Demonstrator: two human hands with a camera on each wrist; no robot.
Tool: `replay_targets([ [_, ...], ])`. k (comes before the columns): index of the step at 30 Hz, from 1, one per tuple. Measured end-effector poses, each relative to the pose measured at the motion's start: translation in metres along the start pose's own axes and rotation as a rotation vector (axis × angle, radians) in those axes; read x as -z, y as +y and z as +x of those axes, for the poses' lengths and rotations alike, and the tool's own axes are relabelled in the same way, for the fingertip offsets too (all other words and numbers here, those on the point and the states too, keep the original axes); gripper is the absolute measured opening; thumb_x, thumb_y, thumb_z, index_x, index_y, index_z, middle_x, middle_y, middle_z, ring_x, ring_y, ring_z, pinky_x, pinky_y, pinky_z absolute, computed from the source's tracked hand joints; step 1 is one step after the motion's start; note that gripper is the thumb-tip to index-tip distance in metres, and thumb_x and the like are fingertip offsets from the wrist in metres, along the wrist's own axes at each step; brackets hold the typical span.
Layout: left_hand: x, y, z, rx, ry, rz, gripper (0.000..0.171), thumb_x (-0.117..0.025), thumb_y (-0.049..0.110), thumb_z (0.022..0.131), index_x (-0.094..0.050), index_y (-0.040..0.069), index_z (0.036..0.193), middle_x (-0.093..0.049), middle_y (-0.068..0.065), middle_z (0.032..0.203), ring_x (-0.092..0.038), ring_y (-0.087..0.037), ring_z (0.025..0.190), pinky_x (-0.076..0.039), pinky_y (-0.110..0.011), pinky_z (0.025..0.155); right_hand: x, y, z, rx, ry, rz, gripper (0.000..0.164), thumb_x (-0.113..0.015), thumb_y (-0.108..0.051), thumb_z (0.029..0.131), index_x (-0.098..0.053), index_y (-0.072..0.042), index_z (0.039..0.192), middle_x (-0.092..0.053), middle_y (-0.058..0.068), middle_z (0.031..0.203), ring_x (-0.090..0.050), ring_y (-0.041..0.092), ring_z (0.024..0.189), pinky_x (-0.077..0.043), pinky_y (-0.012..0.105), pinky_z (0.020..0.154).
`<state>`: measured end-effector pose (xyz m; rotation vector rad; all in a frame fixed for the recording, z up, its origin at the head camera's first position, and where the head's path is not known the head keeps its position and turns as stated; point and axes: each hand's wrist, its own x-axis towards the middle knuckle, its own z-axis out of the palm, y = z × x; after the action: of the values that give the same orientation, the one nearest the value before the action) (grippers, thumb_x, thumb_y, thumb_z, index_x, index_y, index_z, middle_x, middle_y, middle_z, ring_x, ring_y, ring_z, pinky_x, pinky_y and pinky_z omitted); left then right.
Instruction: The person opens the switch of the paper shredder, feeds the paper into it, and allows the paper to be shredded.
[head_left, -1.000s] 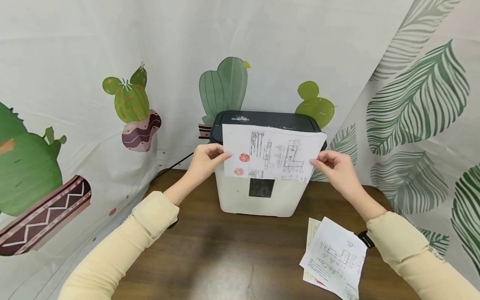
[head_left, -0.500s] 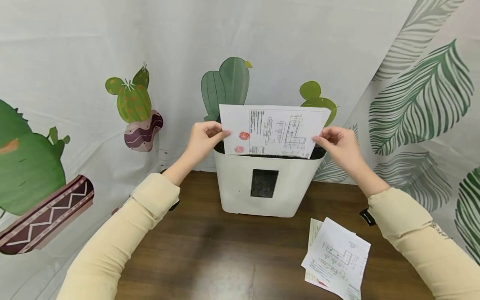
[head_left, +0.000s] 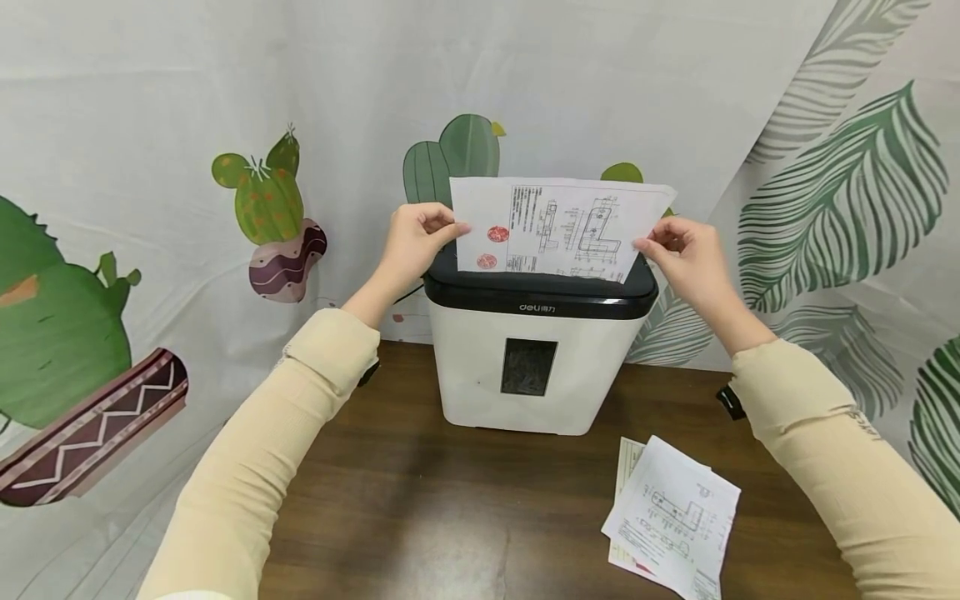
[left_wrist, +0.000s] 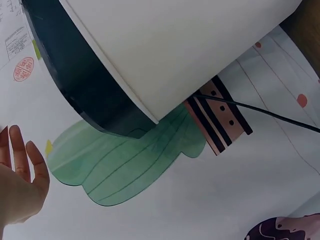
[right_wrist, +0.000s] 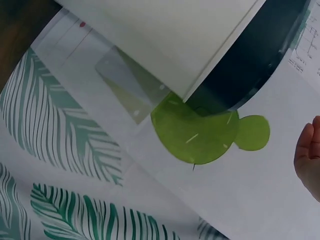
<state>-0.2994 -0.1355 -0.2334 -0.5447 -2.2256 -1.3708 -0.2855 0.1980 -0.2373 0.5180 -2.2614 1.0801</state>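
Note:
A white sheet of paper (head_left: 570, 225) with printed drawings and two red stamps is held up over the black top of a paper shredder (head_left: 465, 358). My left hand (head_left: 420, 242) pinches its left edge between thumb and fingers. At the sheet's right edge, my right hand (head_left: 690, 258) pinches it the same way. The paper's lower edge overlaps the shredder's dark lid in the head view. In the left wrist view, part of the left hand (left_wrist: 22, 180) shows beside the shredder's dark rim; the right wrist view catches only the edge of the right hand (right_wrist: 310, 155).
A small stack of printed papers (head_left: 675, 517) lies on the brown wooden table (head_left: 450, 517) at the front right. A black cord (left_wrist: 270, 114) runs out from behind the shredder. A curtain (head_left: 352, 83) printed with cacti and leaves hangs close behind.
Both hands have raised the sheet from in front of the shredder to above its lid. The shredder's front and black rim have come into view. The stack of papers has stayed put.

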Motion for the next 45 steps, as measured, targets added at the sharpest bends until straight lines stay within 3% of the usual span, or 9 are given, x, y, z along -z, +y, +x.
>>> replay_targets([
  [4,-0.005,-0.005,0.004,-0.016,0.056,0.008,0.019,-0.071,0.015,0.084,-0.069,-0.003,0.082,-0.069,-0.020,0.080,-0.061,-0.017,0.068,-0.043,-0.019,0.064,-0.008,0.004,0.005,0.035,0.055,-0.049,0.016,-0.067,-0.007,0.086,-0.061,0.006,0.080,-0.051,-0.024,0.069,-0.047,-0.014,0.065,-0.038,0.011,0.068],
  [8,-0.013,-0.010,0.009,-0.019,0.133,0.023,0.020,-0.072,0.015,0.083,-0.069,-0.004,0.084,-0.068,-0.021,0.080,-0.057,-0.009,0.063,-0.043,-0.017,0.064,-0.015,0.005,0.010,0.022,0.075,-0.095,0.017,-0.066,-0.007,0.087,-0.061,0.008,0.082,-0.061,0.002,0.075,-0.044,-0.019,0.066,-0.037,0.012,0.068],
  [12,-0.017,-0.011,0.013,-0.012,0.153,0.027,0.019,-0.072,0.014,0.083,-0.069,-0.005,0.085,-0.068,-0.021,0.080,-0.051,0.002,0.060,-0.043,-0.017,0.064,-0.017,0.006,0.012,0.004,0.066,-0.104,0.016,-0.066,-0.005,0.087,-0.061,0.010,0.084,-0.063,0.023,0.085,-0.043,-0.021,0.067,-0.037,0.009,0.069],
  [22,-0.016,-0.017,0.013,-0.003,0.107,-0.017,0.018,-0.070,0.012,0.085,-0.068,-0.006,0.086,-0.065,-0.017,0.078,-0.052,-0.003,0.063,-0.042,-0.018,0.065,-0.020,0.009,0.011,-0.014,0.015,-0.104,0.016,-0.065,-0.008,0.088,-0.063,0.008,0.087,-0.065,0.025,0.088,-0.043,-0.021,0.067,-0.037,0.006,0.069],
  [29,-0.018,-0.023,0.010,0.033,0.075,0.010,0.019,-0.069,0.015,0.086,-0.068,-0.004,0.089,-0.067,-0.019,0.083,-0.053,-0.003,0.066,-0.044,-0.019,0.066,-0.025,0.017,0.007,-0.005,-0.018,-0.086,0.016,-0.063,-0.006,0.089,-0.060,0.009,0.085,-0.064,0.028,0.086,-0.043,-0.020,0.065,-0.035,0.003,0.064],
  [39,-0.023,-0.024,0.009,0.026,0.035,0.037,0.017,-0.068,0.016,0.087,-0.067,-0.002,0.087,-0.068,-0.018,0.084,-0.057,-0.009,0.069,-0.043,-0.020,0.066,-0.022,0.021,0.006,-0.027,-0.041,-0.074,0.016,-0.061,-0.005,0.090,-0.057,0.010,0.085,-0.063,0.029,0.086,-0.043,-0.016,0.065,-0.035,0.003,0.062],
  [45,-0.026,-0.023,0.009,0.012,0.066,-0.007,0.021,-0.067,0.016,0.088,-0.068,-0.001,0.101,-0.067,-0.017,0.090,-0.057,-0.012,0.074,-0.044,-0.018,0.067,-0.024,0.022,0.006,-0.053,-0.038,-0.106,0.014,-0.061,-0.003,0.089,-0.057,0.009,0.083,-0.063,0.027,0.085,-0.041,-0.016,0.062,-0.035,0.004,0.061],
])
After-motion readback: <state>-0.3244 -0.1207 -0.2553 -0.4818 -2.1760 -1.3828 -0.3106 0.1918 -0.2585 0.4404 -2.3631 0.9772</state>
